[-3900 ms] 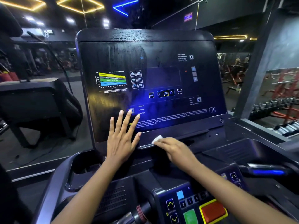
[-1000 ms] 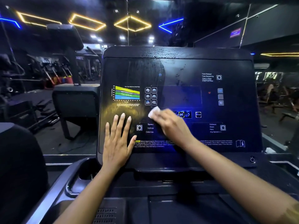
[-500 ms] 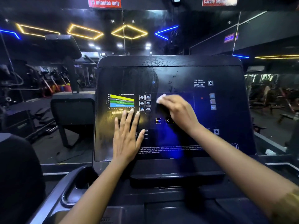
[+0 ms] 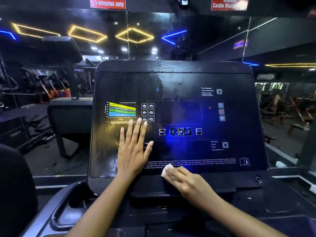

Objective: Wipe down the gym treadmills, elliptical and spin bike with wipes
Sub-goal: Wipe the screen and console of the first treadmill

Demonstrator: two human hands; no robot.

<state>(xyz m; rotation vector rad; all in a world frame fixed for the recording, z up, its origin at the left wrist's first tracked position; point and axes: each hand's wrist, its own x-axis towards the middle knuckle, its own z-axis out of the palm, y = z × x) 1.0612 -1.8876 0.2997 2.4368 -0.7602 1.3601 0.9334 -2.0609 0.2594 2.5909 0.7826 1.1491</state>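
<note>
The treadmill's black console panel [image 4: 239,127] fills the middle of the head view, with a coloured chart, lit buttons and wet streaks on its glossy face. My left hand [image 4: 132,147] lies flat on the panel's lower left, fingers straight and spread. My right hand [image 4: 186,182] presses a small white wipe [image 4: 166,169] against the bottom edge of the panel, just above the ledge. Most of the wipe is hidden under my fingers.
A cup holder recess [image 4: 68,211] sits at the lower left of the treadmill frame. Another treadmill console [image 4: 68,113] stands to the left. Mirrors behind reflect gym equipment and neon ceiling lights. A white scrap [image 4: 280,164] lies on the ledge at right.
My right hand has slid the wipe from the panel's upper middle down to its bottom edge. My left hand stays flat in the same spot.
</note>
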